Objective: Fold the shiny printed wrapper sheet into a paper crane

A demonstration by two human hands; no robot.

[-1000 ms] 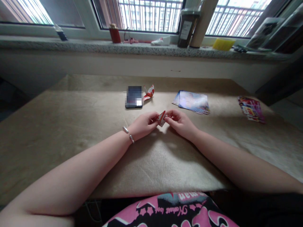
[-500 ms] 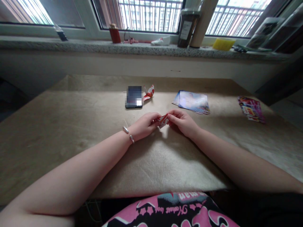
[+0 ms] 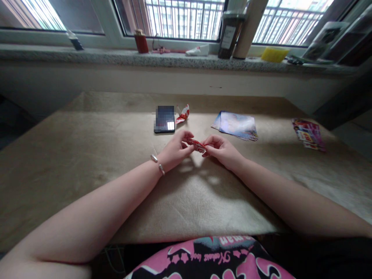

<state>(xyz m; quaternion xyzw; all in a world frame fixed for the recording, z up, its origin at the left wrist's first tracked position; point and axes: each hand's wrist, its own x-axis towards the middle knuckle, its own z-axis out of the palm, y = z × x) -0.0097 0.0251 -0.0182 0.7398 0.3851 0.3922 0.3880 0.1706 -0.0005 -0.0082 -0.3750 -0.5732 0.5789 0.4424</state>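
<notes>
Between my two hands, just above the table, is a small piece of folded red-and-white paper (image 3: pixel 198 145). My left hand (image 3: pixel 179 149) pinches its left end, thumb in front and fingers arched behind. At the right end, the thumb and fingertips of my right hand (image 3: pixel 221 149) close on it. Beyond my left hand a red-and-white folded paper bird (image 3: pixel 183 114) with raised points stands on the table. Right beside it lies a dark phone (image 3: pixel 164 119), its screen partly blurred out.
A few glossy picture sheets (image 3: pixel 237 124) lie overlapped beyond my right hand. Farther right is a fanned bunch of pink and red printed cards (image 3: pixel 309 134). The table (image 3: pixel 87 155) meets a wall under a stone windowsill (image 3: pixel 110 56) holding a red lighter-like object (image 3: pixel 141 42), jars and a yellow sponge-like block (image 3: pixel 274 54).
The folded paper has turned from showing a flat face to a narrow, edge-on shape. My left hand's fingers have lifted and arched; my right hand has stayed nearly in place.
</notes>
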